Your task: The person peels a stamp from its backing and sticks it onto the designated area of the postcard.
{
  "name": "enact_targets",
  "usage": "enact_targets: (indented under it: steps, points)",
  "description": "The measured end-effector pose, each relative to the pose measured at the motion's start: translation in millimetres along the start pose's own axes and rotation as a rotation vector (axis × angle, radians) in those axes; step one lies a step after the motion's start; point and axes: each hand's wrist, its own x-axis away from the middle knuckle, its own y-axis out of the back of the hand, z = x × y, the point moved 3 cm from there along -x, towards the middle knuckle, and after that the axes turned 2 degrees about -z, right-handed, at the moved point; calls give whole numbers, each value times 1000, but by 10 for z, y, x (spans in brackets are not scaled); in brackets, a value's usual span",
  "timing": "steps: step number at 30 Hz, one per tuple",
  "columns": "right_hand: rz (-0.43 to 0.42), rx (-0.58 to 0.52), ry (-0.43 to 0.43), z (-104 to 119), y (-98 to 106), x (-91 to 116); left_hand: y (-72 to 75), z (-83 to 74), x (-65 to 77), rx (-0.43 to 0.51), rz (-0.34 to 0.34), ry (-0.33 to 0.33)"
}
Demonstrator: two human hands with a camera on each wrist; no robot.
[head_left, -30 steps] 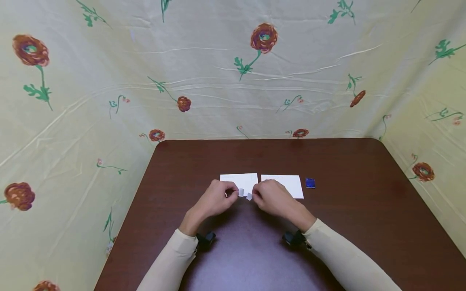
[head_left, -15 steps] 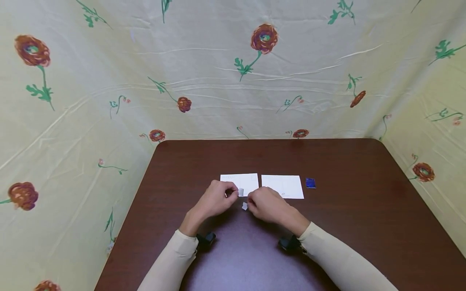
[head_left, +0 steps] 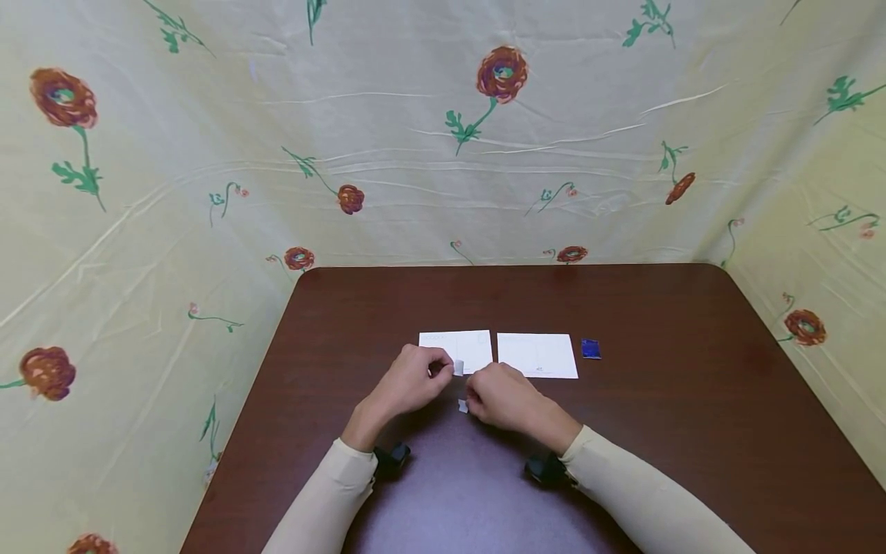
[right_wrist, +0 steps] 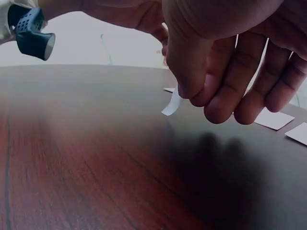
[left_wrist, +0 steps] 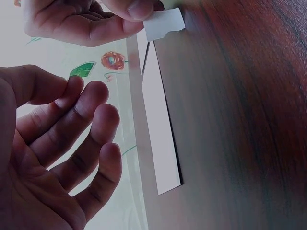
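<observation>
Between thumb and index finger, my left hand (head_left: 415, 375) pinches a small stamp-like piece, pale in the head view; the left wrist view shows a green printed face on the piece (left_wrist: 83, 70). Its other fingers are loosely bent. To its right, my right hand (head_left: 503, 395) pinches a small white scrap of paper (head_left: 463, 405) with a torn edge, held above the table. The right wrist view shows this scrap (right_wrist: 171, 104) hanging curved below the fingertips. Behind the hands lie two white cards, the left card (head_left: 443, 340) partly covered by my left hand and the right card (head_left: 536, 354) with faint printing.
A small dark blue square (head_left: 591, 348) lies right of the cards. Everything rests on a dark brown wooden table (head_left: 651, 300). A flowered curtain (head_left: 388, 100) hangs behind and along both sides. Each wrist wears a black camera, such as the right one (head_left: 545, 470).
My right hand has drawn the white scrap away from the stamp-like piece, toward the person and slightly left, uncovering more of the right card. The left hand has stayed in place.
</observation>
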Motion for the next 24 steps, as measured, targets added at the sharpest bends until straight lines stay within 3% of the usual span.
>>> enact_targets:
  steps: [11,24]
  points:
    - [-17,35,4,-17,-20,-10,-15,-23,-4,-10,17,9]
    - [-105,54,-9,-28,181,-38,-19,-23,7,-25,38,35]
